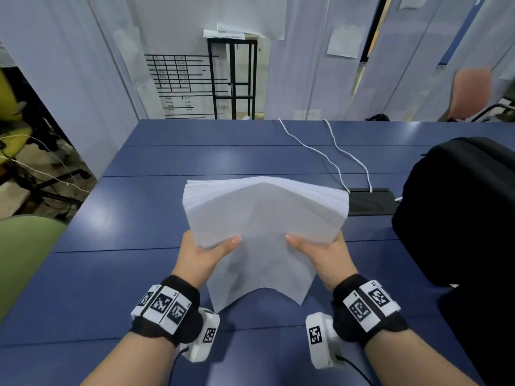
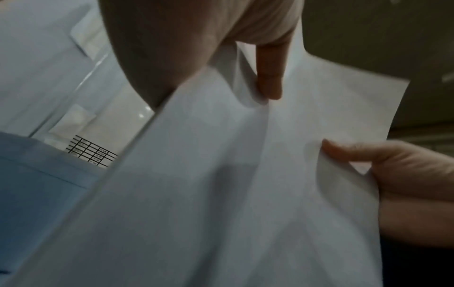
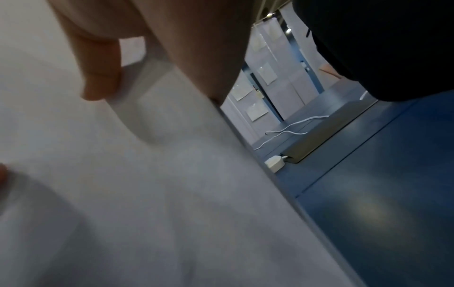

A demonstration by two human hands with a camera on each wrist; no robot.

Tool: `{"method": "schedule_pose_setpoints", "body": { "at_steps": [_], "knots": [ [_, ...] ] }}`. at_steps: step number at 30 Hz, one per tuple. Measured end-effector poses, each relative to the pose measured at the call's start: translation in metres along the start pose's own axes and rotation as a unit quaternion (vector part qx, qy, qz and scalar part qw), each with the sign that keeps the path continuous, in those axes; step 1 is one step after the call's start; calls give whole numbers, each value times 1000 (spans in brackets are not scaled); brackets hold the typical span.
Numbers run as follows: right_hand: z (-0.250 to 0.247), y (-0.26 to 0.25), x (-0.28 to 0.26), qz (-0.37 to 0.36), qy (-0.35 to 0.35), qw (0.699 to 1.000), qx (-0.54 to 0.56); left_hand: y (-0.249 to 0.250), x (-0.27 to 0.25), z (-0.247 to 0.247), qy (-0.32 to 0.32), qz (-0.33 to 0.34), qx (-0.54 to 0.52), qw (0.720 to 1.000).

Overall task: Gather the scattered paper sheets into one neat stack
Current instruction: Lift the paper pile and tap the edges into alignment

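A thick stack of white paper sheets (image 1: 264, 218) is held up over the blue table (image 1: 133, 274), tilted with its far edge raised and its near edge bowed. My left hand (image 1: 211, 247) grips its left side with the thumb on top and the fingers hidden beneath. My right hand (image 1: 312, 245) grips the right side the same way. In the left wrist view the paper (image 2: 221, 194) fills the frame, with the left thumb (image 2: 269, 77) pressed on it and the right hand (image 2: 405, 170) opposite. The right wrist view shows the paper (image 3: 147, 194) under the right thumb (image 3: 103, 73).
A black backpack (image 1: 459, 213) sits on the table close to the right of the stack. Two white cables (image 1: 320, 151) run to a black cable port (image 1: 373, 200) behind it, with a white charger (image 3: 275, 163) there. A green chair (image 1: 25, 254) stands at the left.
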State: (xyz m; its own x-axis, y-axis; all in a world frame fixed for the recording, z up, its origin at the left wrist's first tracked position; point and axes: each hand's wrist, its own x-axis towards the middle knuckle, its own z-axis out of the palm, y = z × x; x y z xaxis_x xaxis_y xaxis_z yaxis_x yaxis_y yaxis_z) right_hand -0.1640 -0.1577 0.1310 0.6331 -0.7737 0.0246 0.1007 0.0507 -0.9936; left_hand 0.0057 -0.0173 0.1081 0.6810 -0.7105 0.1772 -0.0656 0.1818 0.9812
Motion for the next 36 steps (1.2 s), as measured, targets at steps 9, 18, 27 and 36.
{"method": "schedule_pose_setpoints", "body": {
  "at_steps": [9,18,27,36],
  "knots": [
    [-25,9,8,23,-42,999,8,-13,7,-16,-61,-35,-12,997],
    [-23,16,7,14,-24,1000,-8,-15,6,-13,-49,-32,-35,998],
    [-23,54,10,106,-19,993,-42,-47,0,-9,-13,-134,29,990],
    [-20,54,19,75,-1,990,-115,-33,4,-6,24,-182,35,982]
  ]
}}
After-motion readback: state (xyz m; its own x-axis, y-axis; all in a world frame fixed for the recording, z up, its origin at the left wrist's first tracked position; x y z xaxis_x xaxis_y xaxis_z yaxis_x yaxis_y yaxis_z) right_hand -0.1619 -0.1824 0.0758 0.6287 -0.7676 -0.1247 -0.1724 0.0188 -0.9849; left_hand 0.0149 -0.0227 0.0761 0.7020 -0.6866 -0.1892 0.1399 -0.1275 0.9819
